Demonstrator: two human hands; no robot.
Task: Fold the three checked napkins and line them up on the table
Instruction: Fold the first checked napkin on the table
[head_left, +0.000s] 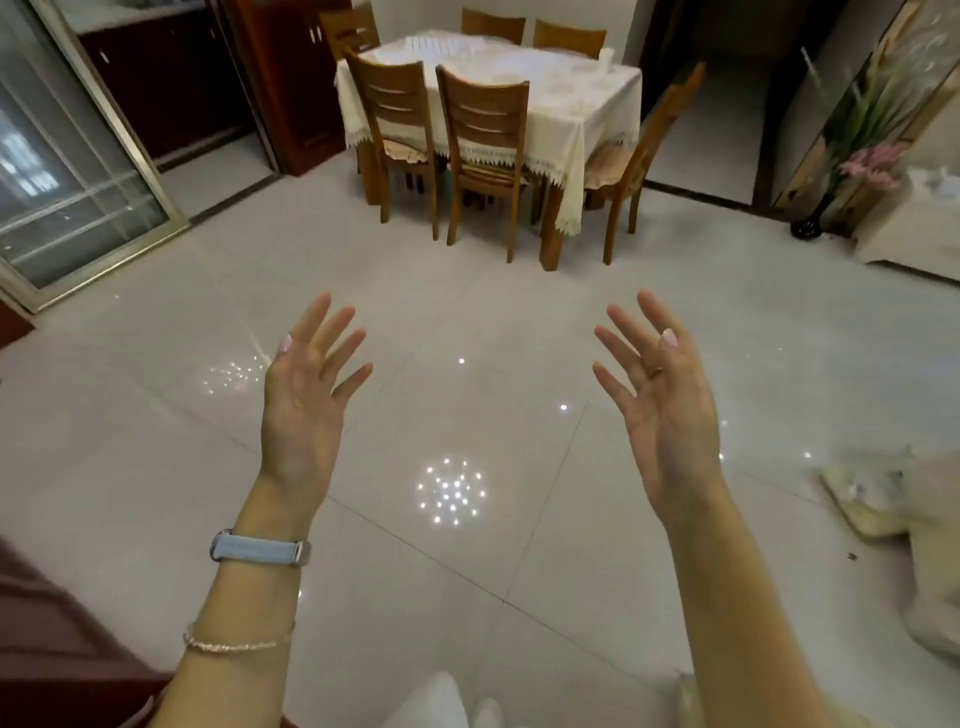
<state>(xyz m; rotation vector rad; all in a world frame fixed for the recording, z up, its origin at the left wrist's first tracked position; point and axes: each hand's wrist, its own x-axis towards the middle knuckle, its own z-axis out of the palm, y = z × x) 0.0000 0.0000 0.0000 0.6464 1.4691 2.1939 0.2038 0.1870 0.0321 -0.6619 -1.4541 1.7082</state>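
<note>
Both my hands are raised in front of me over the tiled floor, palms up and fingers spread. My left hand (306, 384) holds nothing; a grey band and a thin bracelet sit on its wrist. My right hand (657, 400) is empty too and wears a ring. Far ahead stands the dining table (587, 114) under a cream lace-edged cloth. Pale cloths or dishes lie on its top, too washed out to tell apart. I cannot make out any checked napkins.
Several wooden chairs (483, 150) ring the table. A glass sliding door (78, 171) is at the left, a dark red cabinet (291, 78) behind it. At the right are a flower vase (852, 156), a white cabinet (914, 223) and pale bags (883, 499) on the floor.
</note>
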